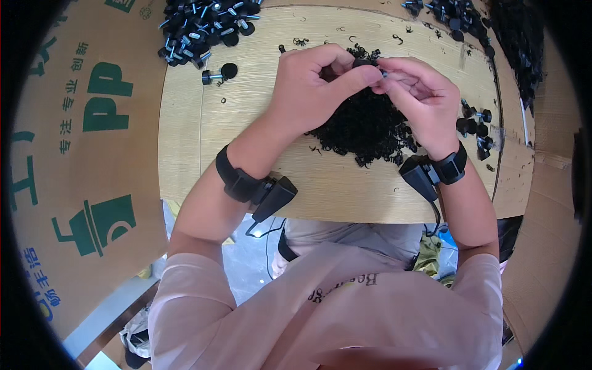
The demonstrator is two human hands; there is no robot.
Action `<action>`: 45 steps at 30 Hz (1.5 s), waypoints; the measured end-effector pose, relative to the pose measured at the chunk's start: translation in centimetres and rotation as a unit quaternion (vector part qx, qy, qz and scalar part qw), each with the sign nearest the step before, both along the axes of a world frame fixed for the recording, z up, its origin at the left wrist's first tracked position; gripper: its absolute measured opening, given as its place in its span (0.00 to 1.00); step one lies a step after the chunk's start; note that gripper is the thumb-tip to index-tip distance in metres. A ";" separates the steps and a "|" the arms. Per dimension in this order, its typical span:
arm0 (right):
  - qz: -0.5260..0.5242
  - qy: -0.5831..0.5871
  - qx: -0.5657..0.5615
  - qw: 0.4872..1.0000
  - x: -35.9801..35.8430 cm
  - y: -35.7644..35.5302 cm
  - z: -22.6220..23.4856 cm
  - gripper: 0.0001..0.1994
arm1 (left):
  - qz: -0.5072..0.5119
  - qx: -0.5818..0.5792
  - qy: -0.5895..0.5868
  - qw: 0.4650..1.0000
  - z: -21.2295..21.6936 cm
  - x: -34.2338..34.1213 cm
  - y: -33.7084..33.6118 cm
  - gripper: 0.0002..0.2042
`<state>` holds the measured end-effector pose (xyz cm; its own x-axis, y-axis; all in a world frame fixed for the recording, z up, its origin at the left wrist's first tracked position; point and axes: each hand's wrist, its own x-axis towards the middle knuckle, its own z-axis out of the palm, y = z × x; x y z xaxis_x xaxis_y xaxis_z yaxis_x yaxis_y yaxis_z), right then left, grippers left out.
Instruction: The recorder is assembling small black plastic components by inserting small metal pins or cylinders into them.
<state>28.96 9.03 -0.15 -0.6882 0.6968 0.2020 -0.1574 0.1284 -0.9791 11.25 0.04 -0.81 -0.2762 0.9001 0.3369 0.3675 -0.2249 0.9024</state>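
Observation:
My left hand (pixel 317 80) is closed, with its thumb and fingers around a black round-headed bolt (pixel 362 63). The bolt's metal shank points toward my right hand (pixel 425 95). Thumb and forefinger of that hand pinch together at the shank's tip; whatever they hold is too small to make out. Below both hands lies a heap of small black clips (pixel 370 126), partly hidden by my fingers. Each wrist wears a black strap with a boxy device on it.
Many black-headed bolts (pixel 206 31) are piled at the far left of the wooden table (pixel 240 142), with two more bolts (pixel 229 70) nearby. Several bolts (pixel 475 126) lie at the right, others (pixel 456 21) at the far right. Cardboard (pixel 92 160) walls the left side.

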 end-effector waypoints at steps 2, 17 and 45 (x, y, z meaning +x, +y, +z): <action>0.011 0.016 0.022 1.000 0.1 -0.2 -0.3 0.12 | -0.004 -0.008 0.017 1.000 -0.3 -0.2 0.3 0.12; -0.032 -0.051 0.048 0.997 0.0 -0.5 -0.5 0.04 | -0.015 0.002 0.109 0.994 -0.4 -0.1 0.3 0.11; 0.055 0.068 -0.053 0.995 -0.2 0.3 -1.4 0.14 | -0.161 0.161 -0.004 0.974 -1.4 -0.7 1.6 0.18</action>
<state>28.72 9.36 -1.52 -0.7334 0.6404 0.2281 -0.2967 0.0004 -0.9550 10.58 1.65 -2.22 -0.0006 0.7885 0.6150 0.2234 -0.5994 0.7686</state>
